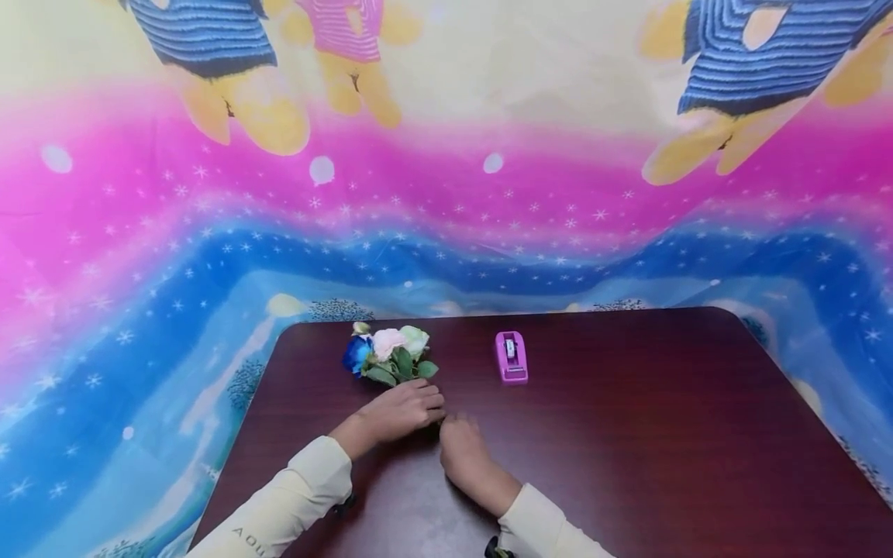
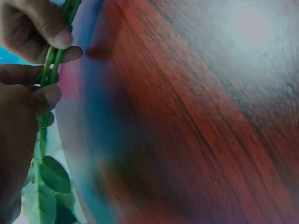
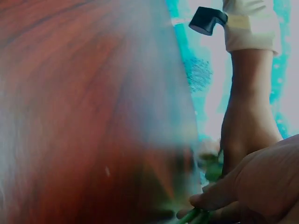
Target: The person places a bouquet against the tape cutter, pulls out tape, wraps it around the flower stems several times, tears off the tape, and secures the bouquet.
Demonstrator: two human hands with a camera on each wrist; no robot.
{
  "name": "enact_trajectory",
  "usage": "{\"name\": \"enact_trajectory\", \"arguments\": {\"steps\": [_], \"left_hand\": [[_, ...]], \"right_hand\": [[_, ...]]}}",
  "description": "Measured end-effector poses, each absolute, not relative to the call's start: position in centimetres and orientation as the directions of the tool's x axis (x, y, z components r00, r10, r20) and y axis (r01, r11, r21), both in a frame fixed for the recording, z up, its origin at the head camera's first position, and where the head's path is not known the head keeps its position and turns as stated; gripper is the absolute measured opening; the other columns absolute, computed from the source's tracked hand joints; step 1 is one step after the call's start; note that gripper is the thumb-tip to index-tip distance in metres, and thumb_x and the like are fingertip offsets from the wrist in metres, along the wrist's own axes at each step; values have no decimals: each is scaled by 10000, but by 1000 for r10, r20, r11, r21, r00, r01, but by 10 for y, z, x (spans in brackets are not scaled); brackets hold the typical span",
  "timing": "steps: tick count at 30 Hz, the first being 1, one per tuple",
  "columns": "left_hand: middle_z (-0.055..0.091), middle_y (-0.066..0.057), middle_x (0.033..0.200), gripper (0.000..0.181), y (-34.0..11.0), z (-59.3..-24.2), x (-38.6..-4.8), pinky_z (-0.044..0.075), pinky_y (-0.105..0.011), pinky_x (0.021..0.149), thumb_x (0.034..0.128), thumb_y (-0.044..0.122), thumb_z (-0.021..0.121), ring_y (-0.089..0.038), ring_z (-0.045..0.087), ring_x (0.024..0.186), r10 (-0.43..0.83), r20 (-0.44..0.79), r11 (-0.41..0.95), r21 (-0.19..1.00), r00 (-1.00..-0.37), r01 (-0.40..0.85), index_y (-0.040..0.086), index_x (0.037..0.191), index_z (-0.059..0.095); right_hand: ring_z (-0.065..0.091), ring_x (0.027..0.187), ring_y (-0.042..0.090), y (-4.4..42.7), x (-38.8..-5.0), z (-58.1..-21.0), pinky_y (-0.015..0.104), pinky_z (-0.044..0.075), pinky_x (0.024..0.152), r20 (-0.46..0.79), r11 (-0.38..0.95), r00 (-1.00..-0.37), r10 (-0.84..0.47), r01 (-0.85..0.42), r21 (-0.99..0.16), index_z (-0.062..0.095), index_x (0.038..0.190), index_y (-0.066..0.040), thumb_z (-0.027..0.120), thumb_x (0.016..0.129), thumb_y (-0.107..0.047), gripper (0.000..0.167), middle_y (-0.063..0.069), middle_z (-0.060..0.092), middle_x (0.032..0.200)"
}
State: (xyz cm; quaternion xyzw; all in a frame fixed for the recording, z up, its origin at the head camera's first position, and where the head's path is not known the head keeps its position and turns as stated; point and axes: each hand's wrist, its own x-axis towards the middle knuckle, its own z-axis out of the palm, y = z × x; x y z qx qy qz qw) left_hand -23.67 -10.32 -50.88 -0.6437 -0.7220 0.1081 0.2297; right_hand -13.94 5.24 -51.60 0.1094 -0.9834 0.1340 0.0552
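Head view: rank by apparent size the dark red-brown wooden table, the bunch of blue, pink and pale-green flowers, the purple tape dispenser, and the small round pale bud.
1. Wooden table
2. Flower bunch, visible part only
3. Purple tape dispenser
4. Pale bud

Wrist views look dim; glare whitens the tabletop (image 2: 252, 35).

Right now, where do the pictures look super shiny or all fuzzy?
Head view: a soft, pale shine low on the table, near the middle; left wrist view: a big white glare at the upper right, while the green stems look fairly clear; right wrist view: blurry, smeared reflections on the tabletop.
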Motion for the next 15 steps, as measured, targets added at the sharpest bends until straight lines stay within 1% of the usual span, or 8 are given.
{"name": "enact_trajectory", "arguments": {"steps": [2,4,5,6,9,11,12,15], "left_hand": [[669,59,993,221,-102,-506,-233,487,-284,827,964,145,580,-130,577,913,969,237,176,-465,-70,868,178,1073,769],[679,39,998,243,-99,-502,-229,506,-286,810,973,137,560,-140,582,921,957,279,206,-479,-75,853,154,1093,770],[687,31,1001,256,-97,-500,-226,515,-287,800,986,127,546,-143,587,923,952,296,220,-494,-75,841,144,1105,772],[693,21,1004,271,-95,-498,-223,522,-290,796,1000,116,527,-147,591,924,947,312,233,-510,-74,828,132,1115,772],[704,-9,1018,304,-88,-491,-215,525,-304,805,1045,94,480,-167,597,930,937,338,270,-528,-92,805,102,1148,766],[705,-14,1041,297,-83,-487,-211,526,-312,836,1051,88,484,-173,601,945,933,341,295,-530,-119,795,98,1179,752],[704,-14,1050,287,-81,-485,-209,524,-315,855,1049,84,495,-174,603,952,930,341,310,-523,-139,794,95,1196,740],[717,-12,1087,287,-76,-481,-204,528,-314,922,1015,79,569,-164,630,981,919,337,358,-500,-203,789,99,1271,699]], "right_hand": [[579,863,298,59,-139,-512,385,493,845,146,938,-969,-201,-233,-254,604,925,7,730,741,25,224,111,580,860],[598,861,317,66,-138,-509,398,515,826,148,932,-972,-183,-220,-287,581,971,14,708,764,52,246,126,590,866],[618,851,322,71,-138,-506,409,532,794,136,927,-976,-172,-207,-314,581,1012,26,701,780,61,264,134,606,867],[638,810,324,75,-137,-504,419,543,733,129,920,-978,-163,-198,-337,577,1016,14,698,807,51,244,133,624,848],[637,634,288,91,-134,-498,398,504,543,141,891,-975,-172,-215,-401,562,975,-40,689,875,21,173,85,629,728],[607,579,237,103,-133,-495,355,460,493,157,871,-971,-181,-232,-433,559,950,-78,686,918,-12,147,35,614,693],[580,554,207,108,-132,-493,333,429,475,179,867,-966,-189,-249,-432,537,913,-102,682,934,-28,164,8,592,670],[522,537,143,124,-132,-489,291,384,468,229,868,-950,-214,-292,-402,522,878,-122,688,940,-39,196,-33,543,640]]}}
